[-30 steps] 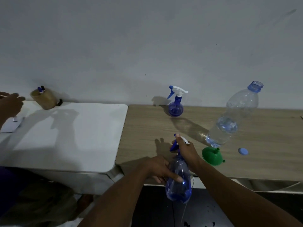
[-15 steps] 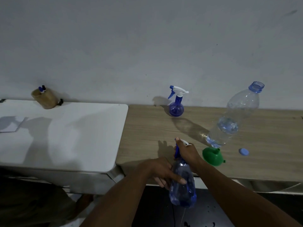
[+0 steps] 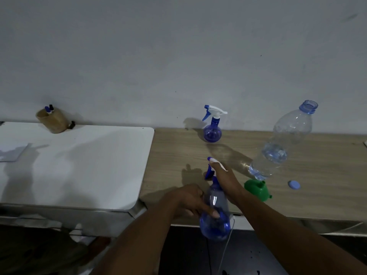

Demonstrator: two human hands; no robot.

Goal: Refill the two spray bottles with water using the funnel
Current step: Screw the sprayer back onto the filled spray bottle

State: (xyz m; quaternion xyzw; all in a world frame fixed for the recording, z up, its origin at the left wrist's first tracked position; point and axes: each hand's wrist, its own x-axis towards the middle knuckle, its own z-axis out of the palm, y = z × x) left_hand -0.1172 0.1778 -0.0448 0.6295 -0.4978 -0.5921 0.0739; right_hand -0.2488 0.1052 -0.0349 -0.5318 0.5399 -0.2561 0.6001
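Observation:
I hold a blue spray bottle [image 3: 215, 215] over the front edge of the wooden table [image 3: 317, 175]. My left hand [image 3: 188, 201] grips its clear blue body from the left. Around the white and blue spray head closes my right hand [image 3: 224, 179]. A second blue spray bottle [image 3: 212, 128] stands upright at the back by the wall. A green funnel [image 3: 256, 189] lies on its side just right of my right wrist. The large clear water bottle [image 3: 282, 143], uncapped and partly filled, stands behind the funnel. Its blue cap [image 3: 294, 184] lies on the table to the right.
A white table [image 3: 79, 165] adjoins the wooden one on the left, with a brown pen holder [image 3: 52, 121] at its back and a sheet of paper [image 3: 12, 152] at its left edge. A thin white cable [image 3: 226, 245] hangs below the held bottle. A grey wall rises behind both tables.
Another person's hand at the far left of the white table has left the view. The held spray bottle has shifted slightly lower and right, my hands staying on it.

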